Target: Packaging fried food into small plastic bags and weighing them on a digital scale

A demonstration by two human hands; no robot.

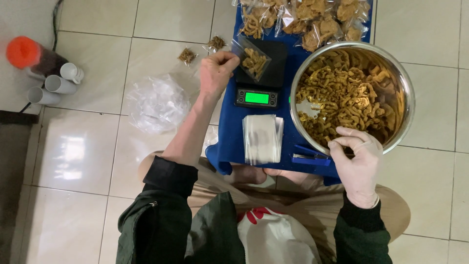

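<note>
Right now the left hand (216, 73) is pinching the top edge of a small clear bag (250, 58) of fried snacks, which is standing on the black scale (257, 80); thin and limp, the bag is probably handling best by that rim, since a squeeze lower down could crush the brittle pieces. Right of the scale, the gloved right hand (358, 164) is curling its fingertips over the steel bowl's (403, 80) near rim, seemingly picking up loose snacks (344, 93).

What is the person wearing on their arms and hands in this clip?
The left hand is bare, its dark green jacket sleeve pushed up near the elbow, with a black cuff. The right hand wears a thin, pale disposable glove; its dark green sleeve reaches the wrist, also ending in a black cuff.
</note>
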